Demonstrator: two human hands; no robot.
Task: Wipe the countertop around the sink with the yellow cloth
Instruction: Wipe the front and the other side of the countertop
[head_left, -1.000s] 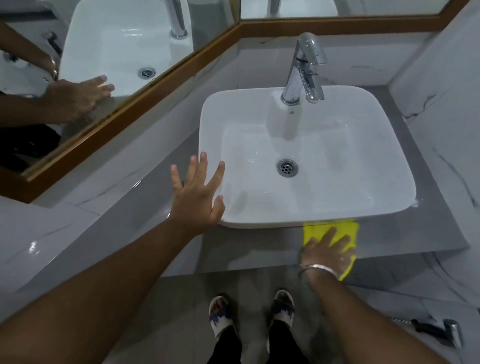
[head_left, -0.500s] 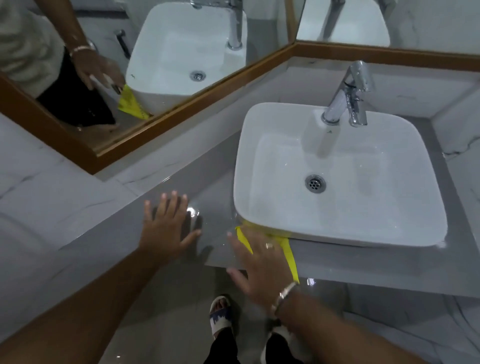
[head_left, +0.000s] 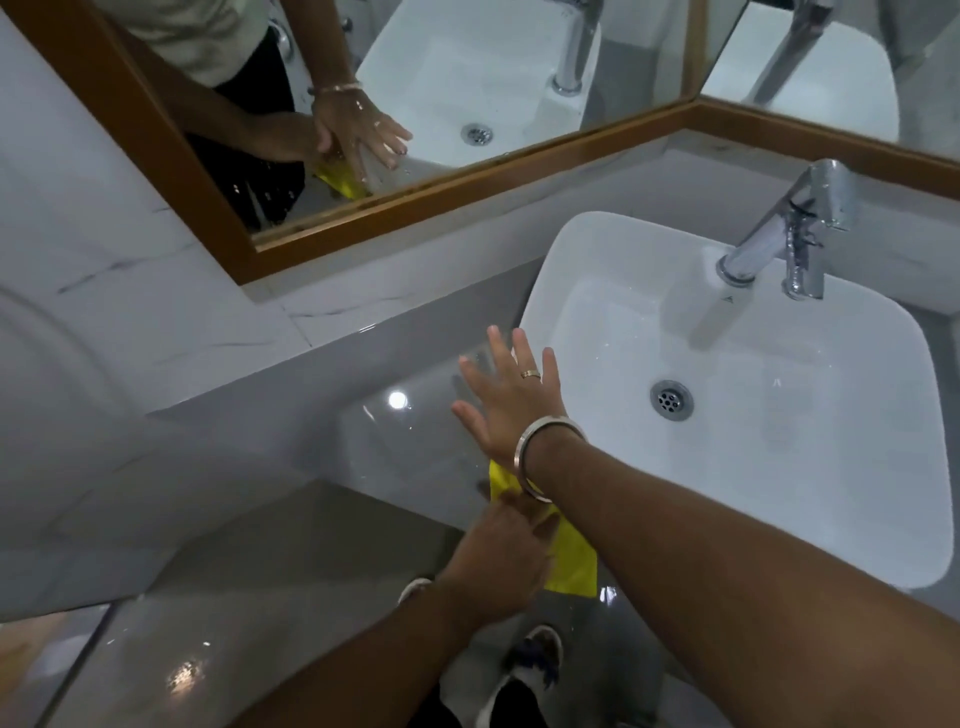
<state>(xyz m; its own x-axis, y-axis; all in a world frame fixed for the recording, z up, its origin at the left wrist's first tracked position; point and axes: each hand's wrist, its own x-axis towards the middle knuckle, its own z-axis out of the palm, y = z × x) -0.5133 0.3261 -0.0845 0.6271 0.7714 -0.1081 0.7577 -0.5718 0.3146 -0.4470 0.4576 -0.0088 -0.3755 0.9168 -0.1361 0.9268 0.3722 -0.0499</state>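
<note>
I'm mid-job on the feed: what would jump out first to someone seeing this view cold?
The yellow cloth at the countertop's front edge, left of the white sink, with the left hand on it. Above it, the right hand lies spread flat beside the basin. The wood-framed mirror repeats both hands.

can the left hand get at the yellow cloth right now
Probably yes: the left hand already lies on the yellow cloth at the countertop's front edge. The right hand's wrist crosses just above, but leaves the near part of the cloth free.
</note>
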